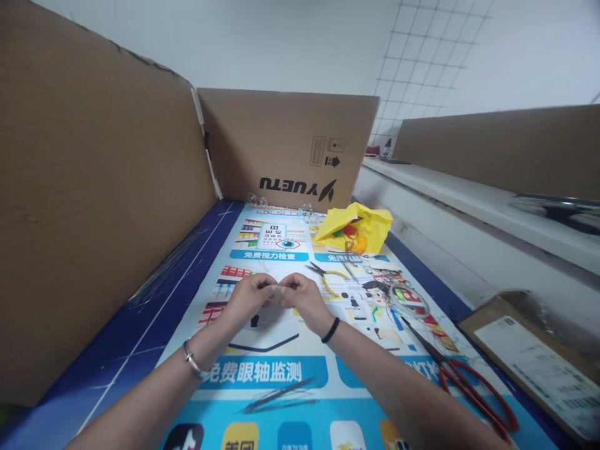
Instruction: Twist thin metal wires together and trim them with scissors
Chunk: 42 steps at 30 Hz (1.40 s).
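My left hand (252, 295) and my right hand (305, 301) meet over the middle of the printed poster (276, 340). Thumbs and forefingers of both are pinched together, tip to tip. Whatever sits between them is too small to make out. Just beyond my right hand lie pliers (335, 273) with yellow handles. Further right is a coil of silvery wire (425, 306) on the poster. Scissors (462, 375) with red handles rest near my right forearm. Several dark thin strands (281, 397) lie between my forearms.
A yellow bag (379, 222) with red, green and orange bits at its mouth lies at the back right. Cardboard panels (281, 134) stand at the back and left. Thin wires (169, 269) lie at the left edge. A small cardboard box (534, 356) stands at right.
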{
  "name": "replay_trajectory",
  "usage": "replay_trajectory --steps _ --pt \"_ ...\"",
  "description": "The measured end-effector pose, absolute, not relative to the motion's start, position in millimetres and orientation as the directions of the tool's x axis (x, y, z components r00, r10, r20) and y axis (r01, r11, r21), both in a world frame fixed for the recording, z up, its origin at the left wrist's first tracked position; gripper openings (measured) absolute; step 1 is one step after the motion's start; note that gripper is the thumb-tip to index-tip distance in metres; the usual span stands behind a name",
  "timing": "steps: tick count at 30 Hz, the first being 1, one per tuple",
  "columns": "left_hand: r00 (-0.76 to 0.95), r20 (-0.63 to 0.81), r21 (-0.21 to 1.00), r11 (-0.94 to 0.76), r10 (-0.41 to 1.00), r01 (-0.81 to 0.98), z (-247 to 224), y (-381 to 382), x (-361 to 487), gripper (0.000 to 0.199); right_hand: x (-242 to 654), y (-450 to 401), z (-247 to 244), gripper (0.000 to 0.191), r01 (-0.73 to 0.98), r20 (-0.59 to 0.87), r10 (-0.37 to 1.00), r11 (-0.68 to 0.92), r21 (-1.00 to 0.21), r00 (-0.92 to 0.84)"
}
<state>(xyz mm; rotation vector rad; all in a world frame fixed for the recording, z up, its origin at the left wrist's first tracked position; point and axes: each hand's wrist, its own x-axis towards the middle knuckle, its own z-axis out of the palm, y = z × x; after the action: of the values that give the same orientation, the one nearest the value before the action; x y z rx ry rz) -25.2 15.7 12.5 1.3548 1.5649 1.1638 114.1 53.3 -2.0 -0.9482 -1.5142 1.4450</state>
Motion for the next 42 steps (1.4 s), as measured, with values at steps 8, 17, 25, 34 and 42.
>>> replay_trajectory --steps 8,17,25,34,42 --pt "-0.185 0.016 0.964 0.034 0.983 0.264 7.8 17.2 -25.7 0.018 113.5 53.1 -4.8 0.012 -0.045 0.06 0.911 0.046 -0.998 -0.408" --pt "-0.191 0.01 0.978 0.03 0.982 0.205 2.5 19.6 -26.1 0.016 112.8 53.0 -7.4 0.012 -0.042 0.069 0.918 0.057 -0.997 -0.39" --pt "-0.189 -0.003 0.985 0.036 0.982 0.169 4.2 19.2 -25.3 0.015 112.5 52.6 -8.1 0.013 -0.036 0.09 0.925 0.083 -0.996 -0.369" --pt "-0.186 -0.014 0.986 0.044 0.982 0.16 8.0 16.6 -23.4 0.018 112.6 52.2 -9.1 0.013 -0.046 0.121 0.925 0.112 -0.993 -0.361" --pt "-0.177 -0.016 0.99 0.04 0.984 0.136 9.1 16.1 -23.8 0.018 113.3 51.6 -8.1 0.014 -0.041 0.132 0.921 0.126 -0.991 -0.366"
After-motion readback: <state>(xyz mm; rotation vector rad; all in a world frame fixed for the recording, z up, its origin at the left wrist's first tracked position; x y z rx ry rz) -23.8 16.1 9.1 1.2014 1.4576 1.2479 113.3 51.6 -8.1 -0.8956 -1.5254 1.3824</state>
